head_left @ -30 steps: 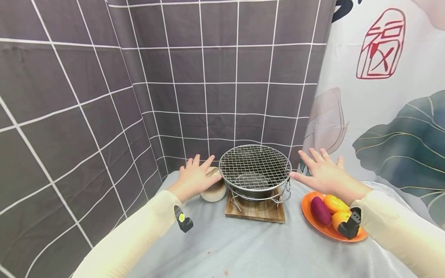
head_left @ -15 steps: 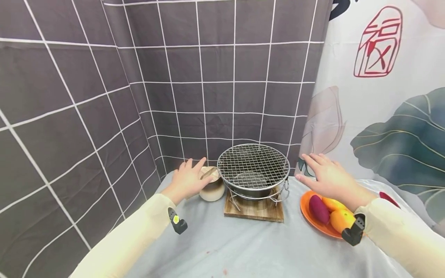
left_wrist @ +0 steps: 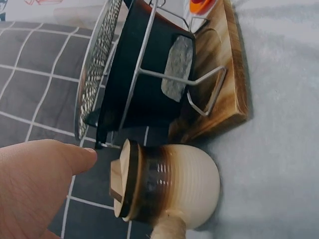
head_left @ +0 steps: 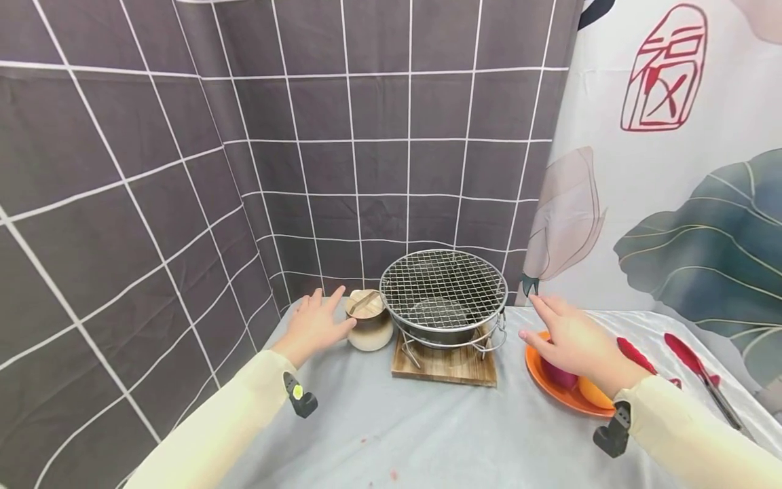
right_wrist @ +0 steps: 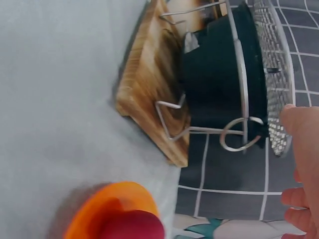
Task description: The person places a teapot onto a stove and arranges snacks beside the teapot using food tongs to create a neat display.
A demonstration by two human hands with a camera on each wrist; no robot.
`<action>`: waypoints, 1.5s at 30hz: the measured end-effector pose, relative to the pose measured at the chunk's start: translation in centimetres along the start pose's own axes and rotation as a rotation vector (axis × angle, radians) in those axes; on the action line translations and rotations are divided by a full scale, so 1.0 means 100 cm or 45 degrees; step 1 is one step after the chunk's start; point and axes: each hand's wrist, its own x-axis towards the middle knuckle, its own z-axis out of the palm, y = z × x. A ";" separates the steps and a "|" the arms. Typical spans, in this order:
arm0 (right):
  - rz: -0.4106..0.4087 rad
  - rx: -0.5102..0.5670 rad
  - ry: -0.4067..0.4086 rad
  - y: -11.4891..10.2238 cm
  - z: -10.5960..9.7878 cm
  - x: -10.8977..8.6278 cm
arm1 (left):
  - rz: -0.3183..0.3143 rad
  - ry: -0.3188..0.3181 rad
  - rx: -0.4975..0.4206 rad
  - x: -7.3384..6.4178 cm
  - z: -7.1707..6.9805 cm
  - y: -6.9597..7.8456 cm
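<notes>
My left hand [head_left: 313, 329] hovers over the table's left side, holding nothing, its fingers spread. Beside its thumb stands a brown-and-cream ceramic pot [head_left: 371, 334] with a wooden lid; the left wrist view shows the pot's handle [left_wrist: 169, 226]. To the right of the pot is a round grill with a wire mesh [head_left: 442, 288] on a metal stand, set on a wooden board [head_left: 444, 370]. My right hand [head_left: 577, 339], also holding nothing, is over an orange plate [head_left: 537, 372]. A purple oblong piece [right_wrist: 133, 226] and an orange fruit [head_left: 594, 394] lie there, partly hidden by that hand.
Red-tipped tongs [head_left: 702, 370] lie at the table's right, with another red item [head_left: 638, 354] near the right forearm. A dark grid-patterned cloth [head_left: 379, 109] hangs behind and along the left. A white printed cloth [head_left: 611, 81] hangs at the back right.
Both hands have come lower and nearer, the left drawing away from the pot and grill. The right now covers more of the plate, and the tongs have come into sight.
</notes>
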 end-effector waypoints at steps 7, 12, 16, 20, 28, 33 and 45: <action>0.026 0.004 -0.045 0.003 0.027 -0.009 | -0.016 -0.007 -0.012 0.000 0.009 -0.011; -0.025 0.003 0.000 -0.004 0.048 -0.017 | -0.026 -0.010 -0.009 -0.002 0.013 -0.016; -0.100 0.005 0.048 -0.011 0.063 -0.020 | -0.037 -0.017 -0.012 -0.003 0.017 -0.019; -0.132 0.035 0.037 -0.016 0.077 -0.022 | -0.060 -0.044 -0.028 -0.003 0.020 -0.021; -0.165 0.117 0.042 -0.032 0.100 -0.028 | -0.095 -0.077 -0.050 0.000 0.027 -0.026; -0.197 0.130 0.062 -0.040 0.112 -0.031 | -0.115 -0.099 -0.070 0.002 0.030 -0.029; -0.309 0.142 0.106 -0.050 0.134 -0.031 | -0.128 -0.101 -0.111 0.003 0.036 -0.038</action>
